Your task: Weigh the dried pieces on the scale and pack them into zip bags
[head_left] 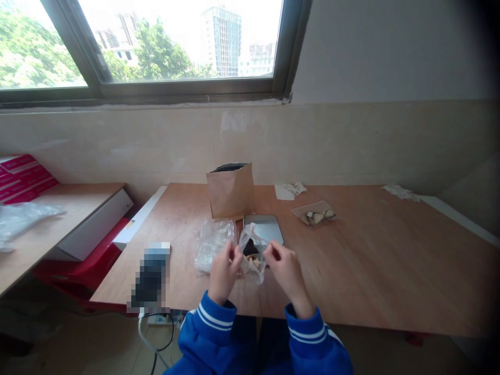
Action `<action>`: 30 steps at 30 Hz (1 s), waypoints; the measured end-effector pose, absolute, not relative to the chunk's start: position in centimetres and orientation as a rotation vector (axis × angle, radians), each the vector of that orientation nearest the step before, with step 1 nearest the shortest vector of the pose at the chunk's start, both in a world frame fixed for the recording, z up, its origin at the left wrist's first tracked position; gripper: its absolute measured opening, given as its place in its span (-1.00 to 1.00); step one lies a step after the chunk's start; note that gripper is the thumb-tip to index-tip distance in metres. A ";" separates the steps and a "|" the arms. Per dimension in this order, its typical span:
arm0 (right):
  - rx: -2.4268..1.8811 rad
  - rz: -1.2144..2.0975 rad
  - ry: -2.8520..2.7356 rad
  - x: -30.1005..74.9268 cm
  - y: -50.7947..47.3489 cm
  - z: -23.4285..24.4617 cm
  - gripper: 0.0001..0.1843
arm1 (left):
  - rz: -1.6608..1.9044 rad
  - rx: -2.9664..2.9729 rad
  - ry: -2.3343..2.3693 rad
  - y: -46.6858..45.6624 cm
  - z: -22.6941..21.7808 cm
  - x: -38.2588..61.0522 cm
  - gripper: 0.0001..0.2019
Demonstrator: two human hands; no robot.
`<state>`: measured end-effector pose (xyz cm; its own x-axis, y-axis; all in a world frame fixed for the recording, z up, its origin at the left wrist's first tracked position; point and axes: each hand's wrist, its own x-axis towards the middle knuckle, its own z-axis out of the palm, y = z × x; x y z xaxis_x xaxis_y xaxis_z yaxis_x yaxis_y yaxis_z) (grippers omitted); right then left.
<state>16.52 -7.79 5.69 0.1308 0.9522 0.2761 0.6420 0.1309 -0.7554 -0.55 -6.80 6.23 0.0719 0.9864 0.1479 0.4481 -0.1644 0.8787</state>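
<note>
Between my two hands hangs a small clear zip bag [258, 272] with some light brown pieces inside. My left hand [224, 268] pinches its left edge, and my right hand [286, 265] pinches its right edge. The bag's mouth looks spread apart. Just behind it lies a shallow metal tray [269, 228], partly covered by the bag; a dark thing shows there, its kind unclear. Left of the tray, touching or close to my left hand, is a pile of clear plastic bags [213, 242].
A brown paper pouch [230, 192] stands open behind the tray. Another filled zip bag [315, 213] lies to the right, near crumpled white paper [295, 188]. A blurred-out phone-like thing [150, 276] with a cable lies at the left edge. Beside the table is a red stool [82, 265].
</note>
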 end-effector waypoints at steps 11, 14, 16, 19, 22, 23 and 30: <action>-1.425 0.045 -1.925 19.0 -6.1 10.8 -0.68 | 1.126 1.296 1.185 -6.4 5.5 -2.5 -0.37; -1.243 0.028 -2.089 19.0 -4.9 12.7 -0.67 | 1.153 0.937 1.035 -5.5 4.6 -2.6 -0.38; -1.158 0.020 -2.150 18.8 -4.2 13.5 -0.66 | 1.044 0.752 0.940 -5.1 4.6 -2.4 -0.42; -1.035 0.076 -2.224 17.9 -3.5 13.9 -0.64 | 0.781 0.586 0.736 -5.0 5.2 -1.6 -0.34; -0.922 0.201 -2.222 16.9 -3.3 13.5 -0.64 | 0.773 0.502 0.574 -5.0 5.6 -0.4 -0.36; -0.901 0.229 -2.179 16.5 -3.4 13.2 -0.65 | 0.844 0.481 0.580 -4.9 5.6 -0.1 -0.42; -1.050 0.564 -1.874 15.0 -3.8 11.4 -0.87 | 1.171 0.505 0.586 -3.1 4.5 -0.2 -0.62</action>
<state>15.05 -3.79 11.36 -0.2467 0.8423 0.4793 0.4381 0.5381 -0.7201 -0.15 -3.11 4.47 0.2747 0.9478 -0.1622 -0.6974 0.3125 0.6450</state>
